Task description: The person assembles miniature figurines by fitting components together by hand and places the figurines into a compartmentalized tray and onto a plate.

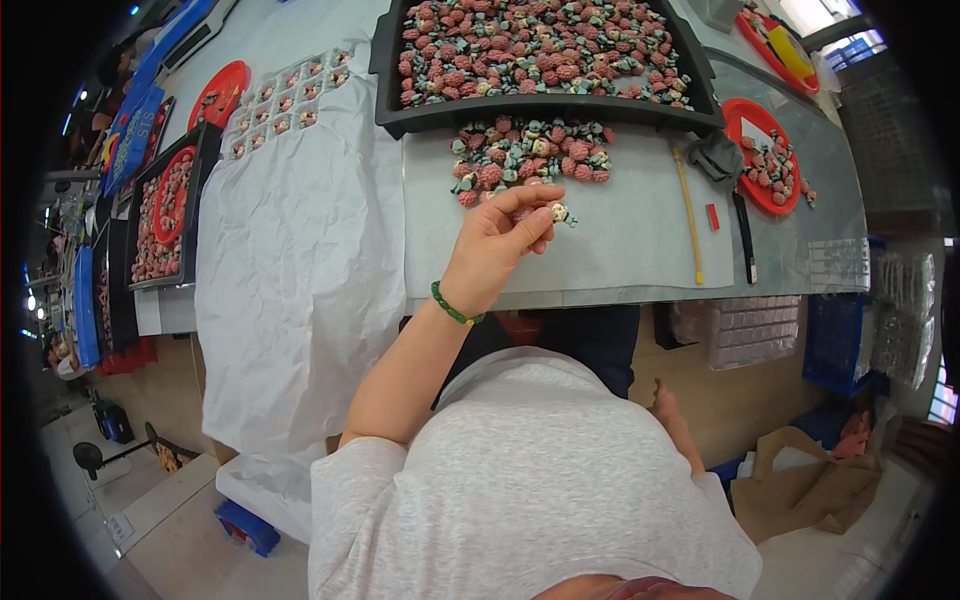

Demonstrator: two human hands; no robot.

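Note:
My left hand (495, 235), with a green bead bracelet on its wrist, is closed over the near part of the table. Between its thumb and forefinger it pinches a small figurine (562, 215) with a pale face and a teal body. Just beyond the fingers lies a loose pile of figurines (530, 150) in pink and teal. Behind that stands a black tray (550, 108) heaped with many more. Low at my right side, below the table edge, my right hand (664, 402) shows only in part, and its fingers cannot be made out.
White paper (300, 240) drapes over the table's left front, beside a compartment tray (290, 105) of figurines. A yellow stick (690, 220), a black-handled tool (744, 235), a red piece (712, 217) and grey cloth (716, 160) lie right. A red plate (775, 195) holds more figurines.

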